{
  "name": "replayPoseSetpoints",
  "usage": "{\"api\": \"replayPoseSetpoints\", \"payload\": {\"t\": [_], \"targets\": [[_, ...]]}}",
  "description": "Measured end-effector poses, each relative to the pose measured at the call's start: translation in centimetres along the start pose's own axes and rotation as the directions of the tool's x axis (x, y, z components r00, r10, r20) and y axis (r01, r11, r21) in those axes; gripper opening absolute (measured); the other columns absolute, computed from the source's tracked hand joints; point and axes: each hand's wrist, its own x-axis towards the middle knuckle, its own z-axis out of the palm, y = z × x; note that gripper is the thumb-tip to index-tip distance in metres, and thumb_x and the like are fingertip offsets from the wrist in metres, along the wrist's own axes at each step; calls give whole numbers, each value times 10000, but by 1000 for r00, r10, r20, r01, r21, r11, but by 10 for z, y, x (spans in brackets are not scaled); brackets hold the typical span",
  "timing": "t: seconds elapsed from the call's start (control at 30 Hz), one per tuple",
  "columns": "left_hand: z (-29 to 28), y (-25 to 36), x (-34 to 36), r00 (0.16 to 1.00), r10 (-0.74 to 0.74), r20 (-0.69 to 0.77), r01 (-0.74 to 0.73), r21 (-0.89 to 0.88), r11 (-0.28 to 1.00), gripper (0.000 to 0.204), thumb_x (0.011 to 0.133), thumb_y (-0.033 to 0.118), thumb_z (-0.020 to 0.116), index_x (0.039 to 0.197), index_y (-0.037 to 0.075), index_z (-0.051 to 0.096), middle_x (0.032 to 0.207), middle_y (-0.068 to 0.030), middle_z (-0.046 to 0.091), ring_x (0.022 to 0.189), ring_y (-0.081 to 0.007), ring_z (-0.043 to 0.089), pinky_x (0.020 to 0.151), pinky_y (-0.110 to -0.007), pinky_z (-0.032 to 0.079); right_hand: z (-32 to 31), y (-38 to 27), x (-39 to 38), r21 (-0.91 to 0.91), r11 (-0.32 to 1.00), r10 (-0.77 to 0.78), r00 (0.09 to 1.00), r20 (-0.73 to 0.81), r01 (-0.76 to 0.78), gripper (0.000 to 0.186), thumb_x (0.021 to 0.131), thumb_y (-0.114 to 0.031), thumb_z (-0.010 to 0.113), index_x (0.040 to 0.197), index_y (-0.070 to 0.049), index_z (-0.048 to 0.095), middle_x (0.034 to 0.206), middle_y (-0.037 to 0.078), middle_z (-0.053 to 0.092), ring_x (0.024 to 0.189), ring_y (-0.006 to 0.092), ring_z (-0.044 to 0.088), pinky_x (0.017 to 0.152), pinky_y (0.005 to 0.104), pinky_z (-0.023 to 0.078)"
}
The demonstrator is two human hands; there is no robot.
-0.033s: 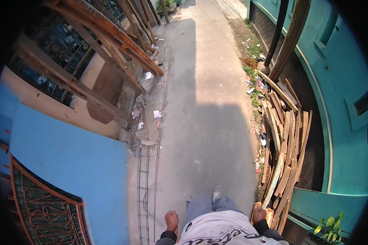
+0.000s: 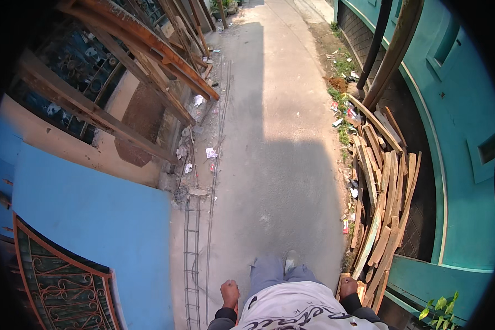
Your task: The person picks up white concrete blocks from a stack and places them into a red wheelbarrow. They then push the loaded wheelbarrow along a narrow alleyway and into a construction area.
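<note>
My left hand [image 2: 230, 293] hangs beside my left hip, its fingers curled in and nothing seen in them. Nearest to it is the grey lane [image 2: 280, 187], along with a steel rebar frame [image 2: 191, 258] lying farther left. On the other side, my right hand [image 2: 348, 286] is also curled closed, with no object showing. It appears in front of the near end of a wood pile [image 2: 388, 203]; I cannot tell whether it touches the planks. Both arms hang low beside my pale printed shirt [image 2: 291, 308].
Rusty beams [image 2: 148, 49] and timber props lean along the left wall. A blue panel [image 2: 93, 220] and an ornate metal gate [image 2: 63, 275] stand near left. Litter [image 2: 210, 153] lies along the verge. Poles [image 2: 393, 55] rise before the teal wall [image 2: 451, 110] at right.
Almost nothing differs. My left hand sits very slightly higher, and the view has shifted a touch.
</note>
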Motion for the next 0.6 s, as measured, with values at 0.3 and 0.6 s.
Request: {"api": "replayPoseSetpoints", "payload": {"t": [0.3,0.6], "targets": [[80,291,179,999,-44,16,45,-119,992,305,950,165,516,711,-12,585,585,-87,577,457,-179,565,409,-352,456,-41,-379,165,378,922,31,989,148,-85,213,929,-187,650,792,-24,639,581,72,578,487,187,573,467,365,445],[154,511,383,998,4,66,-6,41,999,324,925,172,522,676,-16,609,556,-97,580,432,-195,580,395,-355,467,1,-494,417,-484,565,-795,598,-102,668,198,969,-204,600,971,-20,675,836,127,644,710,267,586,686,465,474]]}}
